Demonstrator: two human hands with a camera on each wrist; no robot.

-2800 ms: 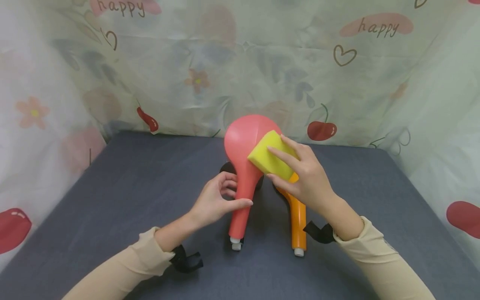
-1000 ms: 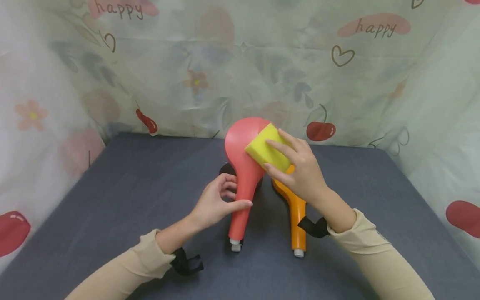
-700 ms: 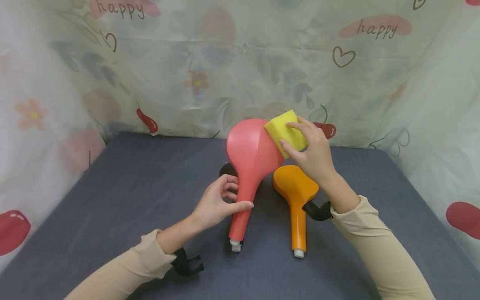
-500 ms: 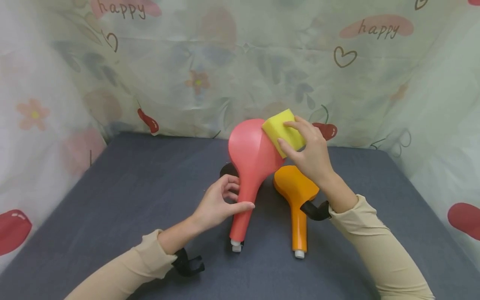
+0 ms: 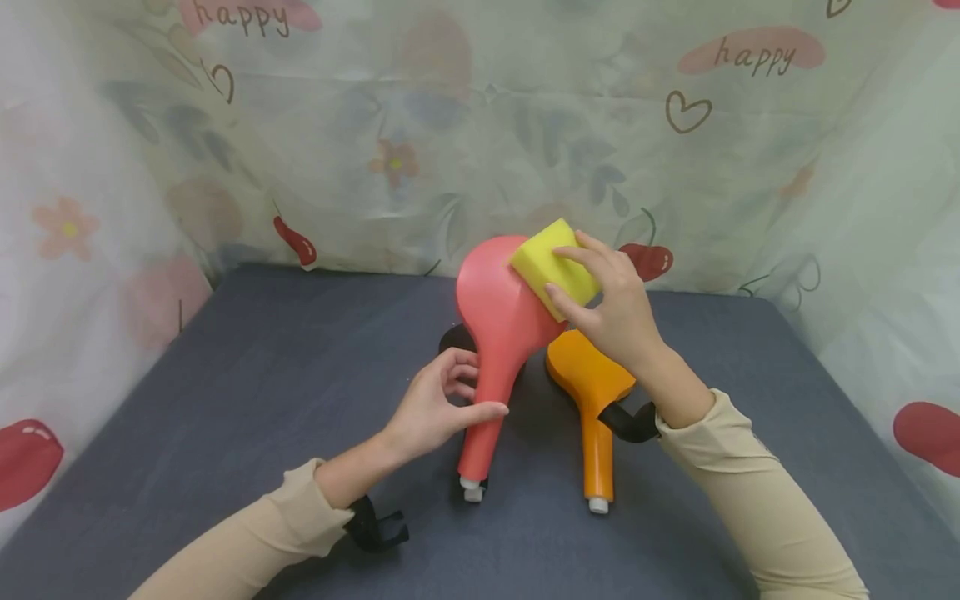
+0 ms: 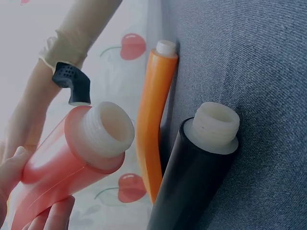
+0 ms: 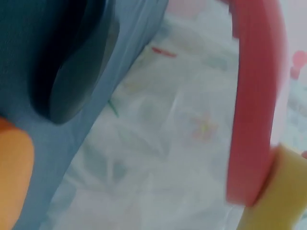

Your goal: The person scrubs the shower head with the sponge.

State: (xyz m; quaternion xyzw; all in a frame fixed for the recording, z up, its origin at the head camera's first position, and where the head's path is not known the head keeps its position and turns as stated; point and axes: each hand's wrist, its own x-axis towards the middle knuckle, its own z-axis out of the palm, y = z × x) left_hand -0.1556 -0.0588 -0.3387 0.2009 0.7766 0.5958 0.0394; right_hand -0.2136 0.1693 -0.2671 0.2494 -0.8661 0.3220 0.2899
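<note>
"Happy" is printed twice on the backdrop, on a left pink patch and a right pink patch.

The yellow sponge had moved from about four o'clock on the face of the red shower head to about two o'clock, slipping back a little toward nine from the rim it had reached moments before. The right hand had risen with it toward twelve and had come to cover part of the printed cherry. The red shower head's broad end had leaned slightly toward three. The black wrist piece had climbed toward twelve, and the orange shower head, its face mostly hidden at first, had come into sight.
</note>
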